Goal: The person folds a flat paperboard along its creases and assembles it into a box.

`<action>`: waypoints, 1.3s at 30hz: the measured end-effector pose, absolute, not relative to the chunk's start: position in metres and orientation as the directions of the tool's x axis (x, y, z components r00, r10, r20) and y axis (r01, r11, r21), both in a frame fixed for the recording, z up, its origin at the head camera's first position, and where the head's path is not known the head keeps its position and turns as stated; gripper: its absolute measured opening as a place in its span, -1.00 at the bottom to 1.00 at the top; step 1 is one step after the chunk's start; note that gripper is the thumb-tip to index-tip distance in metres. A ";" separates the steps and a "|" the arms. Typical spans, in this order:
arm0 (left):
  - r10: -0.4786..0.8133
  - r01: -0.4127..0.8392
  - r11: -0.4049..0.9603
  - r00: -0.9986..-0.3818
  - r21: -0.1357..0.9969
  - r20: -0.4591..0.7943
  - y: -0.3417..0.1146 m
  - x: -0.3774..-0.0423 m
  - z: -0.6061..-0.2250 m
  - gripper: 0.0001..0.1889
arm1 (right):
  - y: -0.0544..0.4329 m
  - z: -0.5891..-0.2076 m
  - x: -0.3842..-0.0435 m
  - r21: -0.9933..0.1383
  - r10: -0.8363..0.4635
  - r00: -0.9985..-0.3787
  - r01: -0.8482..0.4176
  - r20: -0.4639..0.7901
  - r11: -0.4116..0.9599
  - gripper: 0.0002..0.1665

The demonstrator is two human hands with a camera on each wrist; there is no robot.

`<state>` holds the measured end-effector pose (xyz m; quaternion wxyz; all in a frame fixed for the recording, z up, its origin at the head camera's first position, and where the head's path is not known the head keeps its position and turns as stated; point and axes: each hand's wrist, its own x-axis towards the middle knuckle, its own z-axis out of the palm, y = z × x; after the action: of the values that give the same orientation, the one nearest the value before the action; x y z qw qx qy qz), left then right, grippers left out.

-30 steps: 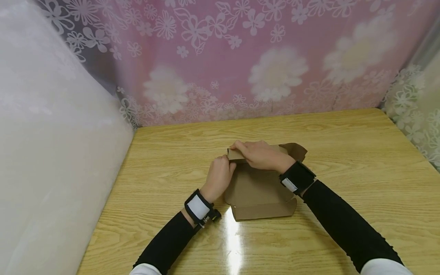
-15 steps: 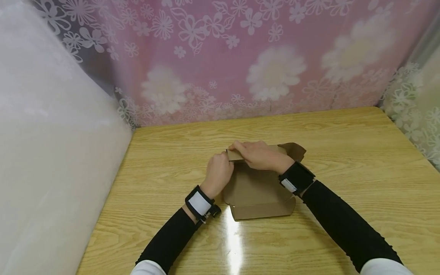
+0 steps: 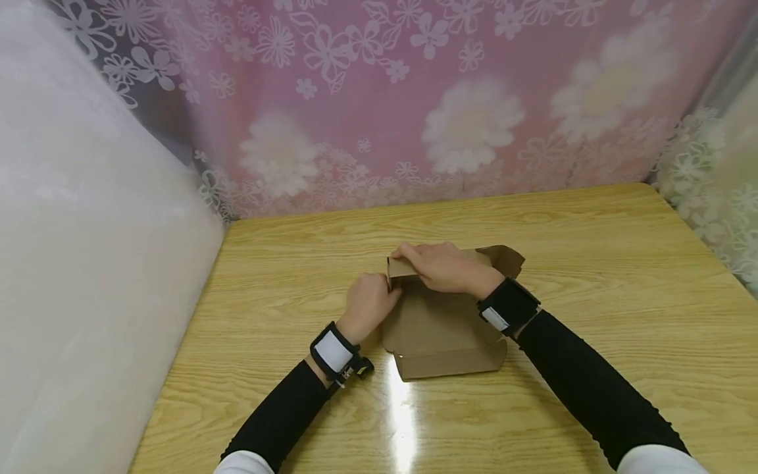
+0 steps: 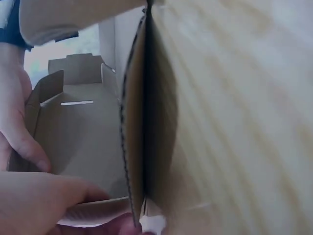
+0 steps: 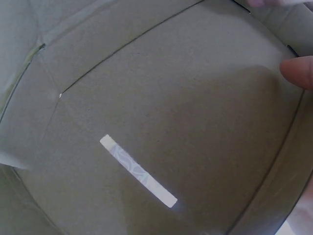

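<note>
A brown cardboard box [image 3: 444, 322], partly folded, lies on the table with its near flap [image 3: 450, 365] spread towards the person. My right hand [image 3: 447, 266] grips its far wall from above, and the right wrist view shows a fingertip [image 5: 297, 72] inside the box. At the far left corner my left hand [image 3: 368, 306] pinches the cardboard. In the left wrist view, the left thumb [image 4: 44, 198] lies on the inner side, with fingertips coming round below a side flap [image 4: 134, 122]. A narrow slot [image 5: 139, 171] cuts through the box's panel.
The wood-grain table [image 3: 284, 263] extends around the box on all sides. A pink flowered curtain [image 3: 367, 118] hangs along its far edge. White sheeting [image 3: 101, 250] stands on the left, and another patterned curtain [image 3: 719, 184] on the right.
The left hand rose slightly at the box's corner, then shifted down and left, its thumb now showing against the cardboard. The right hand keeps its grip on the far wall.
</note>
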<state>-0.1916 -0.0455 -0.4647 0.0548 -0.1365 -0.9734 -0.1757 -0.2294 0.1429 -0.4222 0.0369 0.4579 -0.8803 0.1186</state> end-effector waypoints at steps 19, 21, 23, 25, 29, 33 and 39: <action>0.242 0.250 0.882 -0.968 0.399 0.071 -0.037 -0.201 -0.472 -0.68 | 0.145 -0.416 -0.227 -0.185 -0.768 -0.620 -0.784 0.164 0.593 -0.72; 0.264 0.277 0.858 -0.960 0.434 0.091 -0.040 -0.201 -0.471 -0.76 | 0.144 -0.417 -0.227 -0.186 -0.772 -0.616 -0.786 0.158 0.589 -0.72; 0.312 0.328 0.793 -0.942 0.513 0.121 -0.045 -0.201 -0.469 -0.57 | 0.143 -0.418 -0.228 -0.177 -0.779 -0.606 -0.794 0.160 0.581 -0.73; 0.383 0.406 0.701 -0.908 0.587 0.171 -0.051 -0.203 -0.463 -0.26 | 0.141 -0.418 -0.229 -0.167 -0.785 -0.599 -0.800 0.158 0.576 -0.70; 0.539 0.563 0.515 -0.799 0.647 0.266 -0.057 -0.205 -0.451 -0.01 | 0.140 -0.416 -0.227 -0.132 -0.781 -0.605 -0.796 0.151 0.591 -0.53; 0.608 0.606 0.515 -0.757 0.607 0.240 -0.055 -0.204 -0.450 -0.13 | 0.141 -0.416 -0.224 -0.128 -0.782 -0.606 -0.795 0.145 0.592 -0.41; 0.642 0.693 0.558 -0.709 0.457 0.292 -0.051 -0.205 -0.456 -0.22 | 0.151 -0.416 -0.230 -0.304 -0.802 -0.585 -0.790 0.117 0.532 -0.41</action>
<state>-0.2053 -0.0511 -0.4556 0.0457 -0.3788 -0.8813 -0.2789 -0.2300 0.1514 -0.4163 -0.0183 0.4550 -0.8750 0.1643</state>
